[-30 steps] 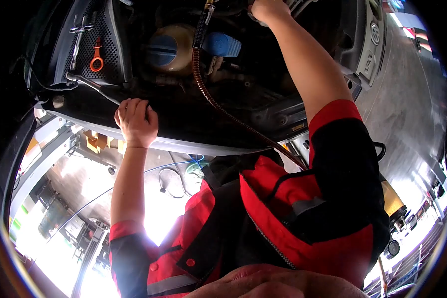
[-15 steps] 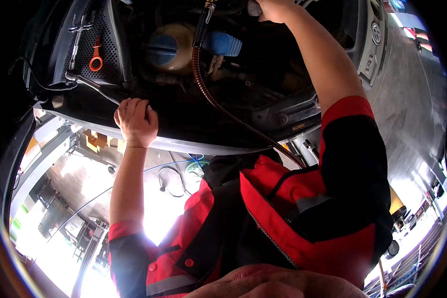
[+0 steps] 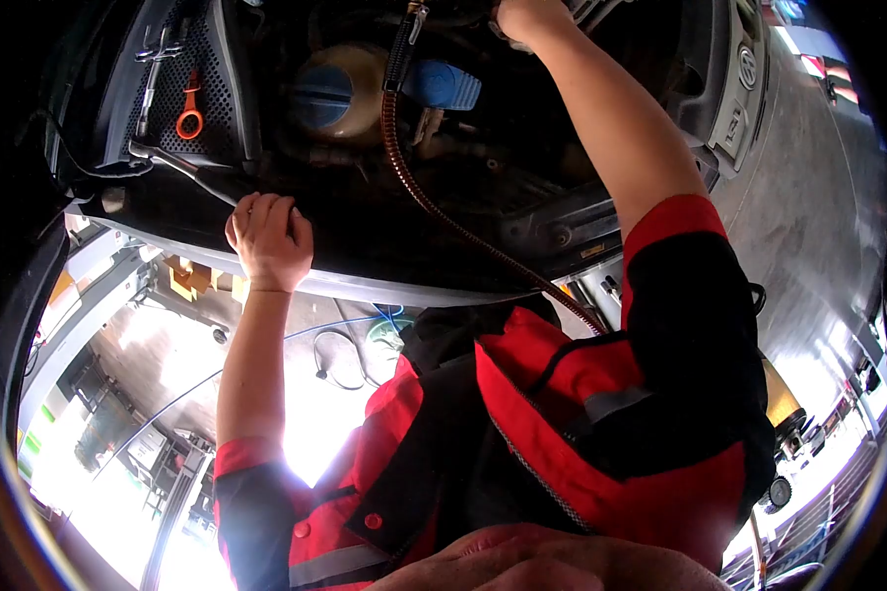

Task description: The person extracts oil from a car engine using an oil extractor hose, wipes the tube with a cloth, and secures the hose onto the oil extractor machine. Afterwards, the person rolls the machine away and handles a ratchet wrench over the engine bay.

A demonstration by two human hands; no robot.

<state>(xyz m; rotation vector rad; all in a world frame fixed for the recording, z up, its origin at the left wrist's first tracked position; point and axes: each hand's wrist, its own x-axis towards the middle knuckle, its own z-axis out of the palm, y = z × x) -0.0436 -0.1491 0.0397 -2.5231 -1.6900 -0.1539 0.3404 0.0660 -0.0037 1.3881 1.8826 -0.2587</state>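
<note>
At the edge of the car's fender, my left hand (image 3: pixel 269 241) is closed around the handle end of a ratchet wrench (image 3: pixel 182 167). From the ratchet's head, a shiny extension bar (image 3: pixel 149 103) runs up over the perforated black panel. An orange ring-handled dipstick-like piece (image 3: pixel 190 120) lies on that panel. My right hand (image 3: pixel 534 20) reaches deep into the engine bay at the top edge of the view. Its fingers are mostly cut off or hidden, beside some greyish metal parts. A copper-coloured flexible hose (image 3: pixel 419 192) with a black sleeve hangs between my hands.
A tan reservoir with a blue cap (image 3: pixel 323 98) and a blue lid (image 3: pixel 445 87) sit in the engine bay (image 3: pixel 384 222). The car's front badge (image 3: pixel 746 67) is at right. Below the fender, cables (image 3: pixel 340 357) lie on the workshop floor.
My right hand and forearm have shifted slightly left and up, and the knurled grey piece beside that hand is no longer plainly visible. My left hand stays put on the ratchet wrench.
</note>
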